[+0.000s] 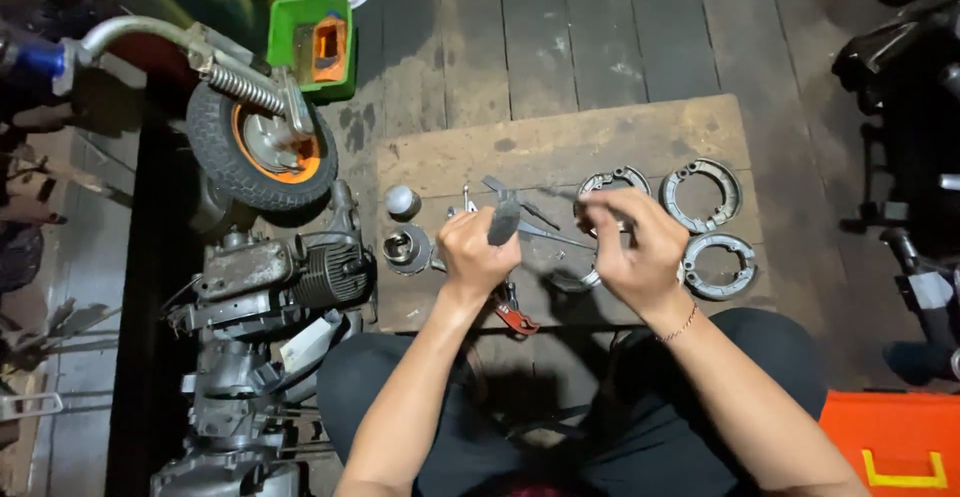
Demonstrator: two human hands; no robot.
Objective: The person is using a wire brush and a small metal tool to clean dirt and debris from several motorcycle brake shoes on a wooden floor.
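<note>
Gripping a grey abrasive strip [503, 219] in left hand [473, 254], right hand [637, 242] clamped on brake shoe [590, 279]; pls rub evenly w/ steady pressure.

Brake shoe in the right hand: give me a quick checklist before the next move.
1. Right hand grips the brake shoe: ok.
2. Left hand holds the grey pad: ok.
3. Pad touching the shoe: not ok, they are apart.
4. Spare brake shoes lie on the wooden board, beside the right hand: ok.
5. Red-handled pliers partly under the left wrist: ok.
6. Shoe lining condition: cannot tell.
</note>
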